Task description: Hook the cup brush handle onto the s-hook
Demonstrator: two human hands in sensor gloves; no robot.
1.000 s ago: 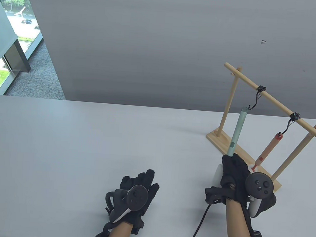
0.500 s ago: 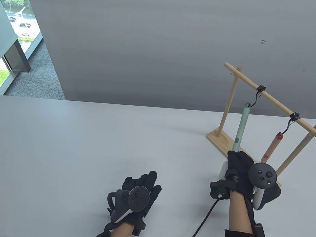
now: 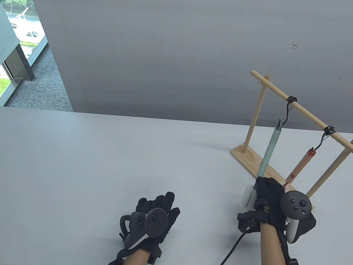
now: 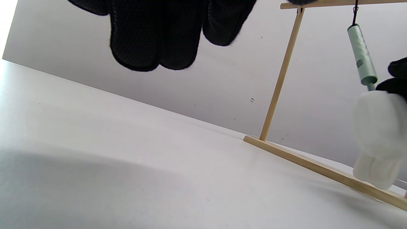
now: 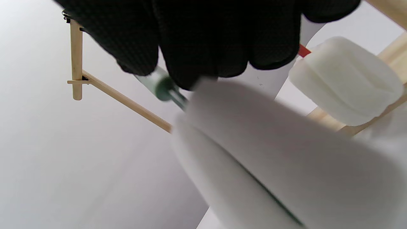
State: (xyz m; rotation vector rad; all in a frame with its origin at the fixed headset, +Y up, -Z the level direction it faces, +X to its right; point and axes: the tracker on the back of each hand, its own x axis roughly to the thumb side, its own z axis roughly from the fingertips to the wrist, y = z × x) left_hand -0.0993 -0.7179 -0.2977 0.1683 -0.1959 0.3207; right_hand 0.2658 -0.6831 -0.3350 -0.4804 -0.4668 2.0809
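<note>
The green cup brush handle [image 3: 270, 149] stands steeply tilted, its top end at the lower curl of the left black S-hook [image 3: 286, 114] on the wooden rack's bar [image 3: 309, 115]. My right hand [image 3: 268, 192] grips the handle's lower end, and the white sponge head [image 3: 247, 197] shows just left of the hand. In the right wrist view the gloved fingers [image 5: 206, 41] wrap the handle [image 5: 155, 84] above the blurred sponge head [image 5: 286, 159]. My left hand [image 3: 156, 208] rests on the table, empty, with fingers spread. The handle also shows in the left wrist view [image 4: 361, 54].
An orange brush [image 3: 299, 165] hangs from the second S-hook [image 3: 322, 139] to the right, its white sponge [image 5: 346, 79] close to my right hand. The rack's wooden base [image 3: 247, 155] and posts [image 3: 254, 116] stand at the table's right. A cable [image 3: 225, 257] trails from my right wrist.
My right hand shifted right and lowered a little. The handle's top rose beside the left S-hook, then came down onto the hook's lower curl. The left hand barely moved.
</note>
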